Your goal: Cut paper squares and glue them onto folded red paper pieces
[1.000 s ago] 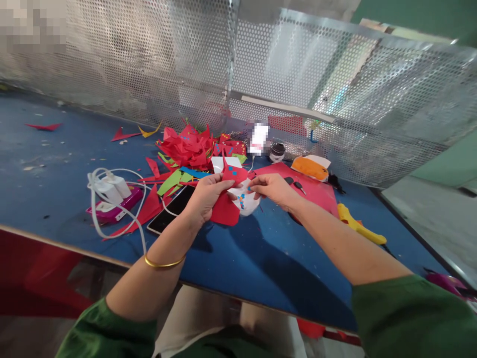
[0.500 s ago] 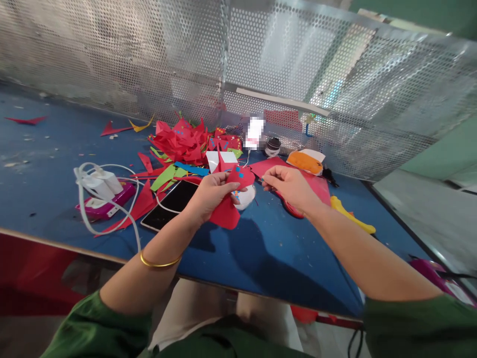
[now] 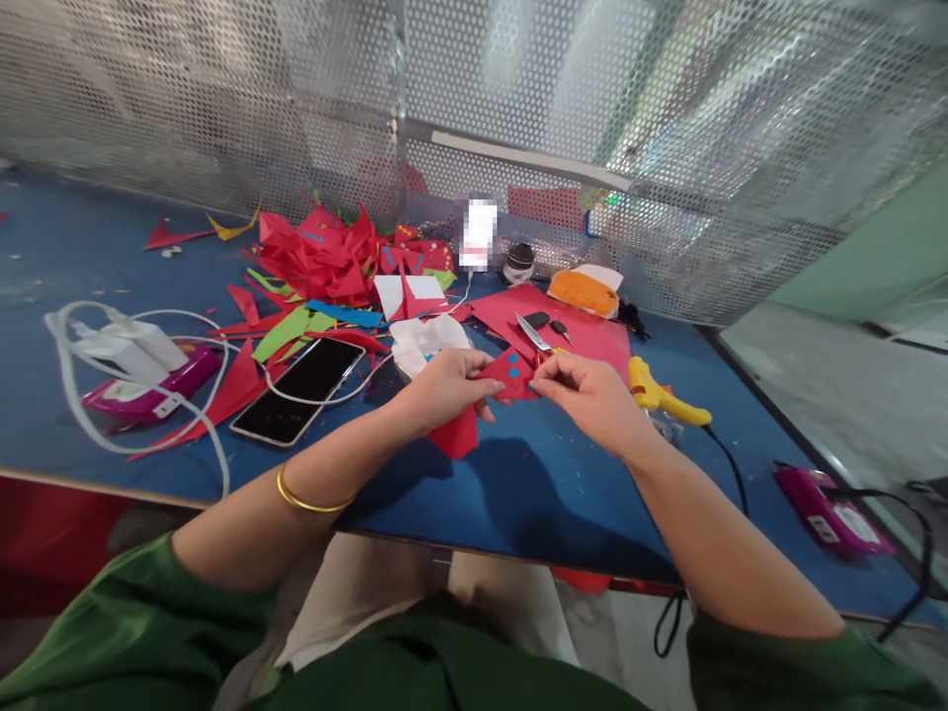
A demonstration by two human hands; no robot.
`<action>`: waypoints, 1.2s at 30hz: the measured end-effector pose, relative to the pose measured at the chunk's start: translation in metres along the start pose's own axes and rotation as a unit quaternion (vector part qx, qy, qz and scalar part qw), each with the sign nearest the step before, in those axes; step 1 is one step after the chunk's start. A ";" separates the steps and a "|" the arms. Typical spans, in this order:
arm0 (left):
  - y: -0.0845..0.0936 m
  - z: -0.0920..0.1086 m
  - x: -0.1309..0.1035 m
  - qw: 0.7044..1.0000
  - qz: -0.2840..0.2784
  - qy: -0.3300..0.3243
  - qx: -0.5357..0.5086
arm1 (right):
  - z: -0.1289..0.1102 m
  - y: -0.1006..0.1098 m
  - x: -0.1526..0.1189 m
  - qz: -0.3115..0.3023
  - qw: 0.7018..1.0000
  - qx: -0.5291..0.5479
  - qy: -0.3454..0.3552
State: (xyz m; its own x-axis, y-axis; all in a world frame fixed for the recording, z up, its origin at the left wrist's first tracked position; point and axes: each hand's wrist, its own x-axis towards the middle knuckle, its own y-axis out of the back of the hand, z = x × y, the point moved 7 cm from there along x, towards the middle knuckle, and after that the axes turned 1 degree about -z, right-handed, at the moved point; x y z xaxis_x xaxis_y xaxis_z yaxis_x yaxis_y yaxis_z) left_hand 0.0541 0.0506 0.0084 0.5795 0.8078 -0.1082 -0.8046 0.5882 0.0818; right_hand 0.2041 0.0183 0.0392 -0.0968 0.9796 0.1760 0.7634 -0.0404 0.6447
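My left hand [image 3: 463, 385] is closed on a red paper piece [image 3: 496, 375] with small blue diamond-shaped pieces on it. More red paper hangs below its fingers. My right hand [image 3: 574, 385] is pinched at the right edge of this paper, with a tiny blue piece showing at its fingertips. Just beyond the left hand sits a white paper-lined dish [image 3: 428, 339] with bits of blue in it. Behind the right hand lie scissors [image 3: 534, 332], their handles partly hidden, on a red sheet [image 3: 596, 341].
Red paper scraps [image 3: 318, 257] are heaped at the back. A dark phone [image 3: 300, 390] lies left, near a purple power strip [image 3: 159, 385] with white chargers. A lit phone [image 3: 478, 235] stands before the perforated metal screen [image 3: 511, 89]. A yellow glue gun [image 3: 667, 395] lies right.
My right hand has come in from the right to the edge of the red paper. The view has shifted rightward, and the scissors, dish and glue gun show more fully.
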 end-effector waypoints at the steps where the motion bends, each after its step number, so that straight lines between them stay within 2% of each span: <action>1: -0.001 -0.002 0.003 1.000 -0.003 0.000 -0.003 | 0.004 0.001 0.000 0.007 1.000 0.007 -0.001; 5: 0.002 -0.010 0.013 1.000 0.013 -0.019 -0.014 | 0.019 0.002 0.002 0.021 0.999 0.031 -0.016; 10: 0.009 -0.016 0.011 0.997 0.037 -0.064 -0.033 | 0.029 0.002 0.003 0.016 0.999 0.023 -0.031; 14: 0.009 -0.015 0.007 0.997 0.022 -0.068 -0.042 | 0.031 -0.001 0.002 0.002 0.999 0.015 -0.041; 16: 0.006 -0.018 0.005 0.999 0.006 -0.042 -0.029 | 0.028 -0.002 0.001 0.014 1.000 0.009 -0.021; 19: 0.008 -0.022 0.002 0.999 0.028 -0.010 0.022 | 0.010 0.002 -0.005 0.060 0.995 -0.029 0.072; 21: 0.009 -0.020 0.000 0.998 0.049 -0.018 0.046 | -0.005 0.001 -0.010 0.074 0.986 -0.069 0.134; 24: 0.005 -0.016 -0.001 0.997 0.044 -0.041 0.041 | -0.022 -0.006 -0.013 0.065 0.974 -0.121 0.178; 29: 0.002 -0.015 -0.002 0.998 0.026 -0.061 0.012 | -0.033 -0.016 -0.011 0.059 0.962 -0.171 0.206; 36: 0.002 -0.014 -0.004 0.995 0.034 -0.063 0.064 | -0.027 -0.020 -0.008 0.041 0.961 -0.207 0.177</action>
State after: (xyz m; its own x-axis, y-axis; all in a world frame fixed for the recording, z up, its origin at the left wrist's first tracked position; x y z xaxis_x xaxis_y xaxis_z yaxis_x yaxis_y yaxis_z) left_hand 0.0485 0.0480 -0.0045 0.5431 0.8392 0.0264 -0.8235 0.5263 0.2117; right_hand 0.1724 0.0054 0.0452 -0.3145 0.8446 0.4332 0.4647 -0.2610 0.8461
